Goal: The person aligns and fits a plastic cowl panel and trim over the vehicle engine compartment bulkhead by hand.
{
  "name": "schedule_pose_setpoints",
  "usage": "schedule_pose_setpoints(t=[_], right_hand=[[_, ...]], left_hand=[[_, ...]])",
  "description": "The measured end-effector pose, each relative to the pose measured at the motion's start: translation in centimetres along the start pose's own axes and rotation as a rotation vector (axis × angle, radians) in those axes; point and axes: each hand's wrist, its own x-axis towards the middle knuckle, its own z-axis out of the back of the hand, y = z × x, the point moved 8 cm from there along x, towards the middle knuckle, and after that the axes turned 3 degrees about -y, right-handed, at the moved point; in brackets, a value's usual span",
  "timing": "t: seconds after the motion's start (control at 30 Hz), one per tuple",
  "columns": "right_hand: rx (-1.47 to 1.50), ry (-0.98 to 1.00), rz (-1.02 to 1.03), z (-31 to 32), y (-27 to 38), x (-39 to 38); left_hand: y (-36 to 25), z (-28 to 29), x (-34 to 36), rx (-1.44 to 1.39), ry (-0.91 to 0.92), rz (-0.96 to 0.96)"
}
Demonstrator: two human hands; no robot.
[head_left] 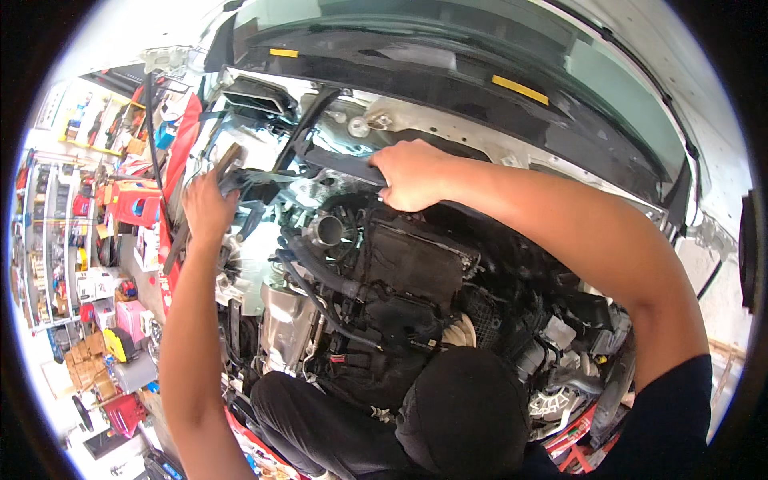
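My right hand [412,174] is closed on the end of a dark grey plastic trim strip [344,162], near the back of a car's engine bay. The strip runs left from my fingers to a black upright bar. At the left side of the bay, my left hand [210,206] has its fingers curled round a narrow dark piece [230,158]. Whether that piece and the strip are joined I cannot tell. Bright light washes out the area between the hands. Below them lie a round metal pipe opening [326,230], black hoses [320,268] and a black engine cover [416,264].
The windscreen [448,40] and a dark cowl [384,76] with yellow strips lie beyond. My black-trousered legs [336,424] rest over the front of the bay. A red fender cover [182,144] hangs at left, with crowded shelves [56,232] past it.
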Motion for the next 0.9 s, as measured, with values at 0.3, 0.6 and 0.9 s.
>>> schedule_pose_setpoints(t=[0.3, 0.6, 0.9], right_hand=[[0.168, -0.199, -0.143, 3.0, -7.3, -20.8], [0.693, -0.442, -0.474, -2.7, -13.8, -31.0], [0.644, -0.054, -0.335, -2.8, -15.7, -26.3]], left_hand=[[-22.2, 4.1, -2.7, -0.279, 0.259, -0.711], [-26.2, 3.3, -0.4, -0.282, 0.595, -0.763], [-27.0, 2.2, -0.4, -0.029, 0.881, -0.763]])
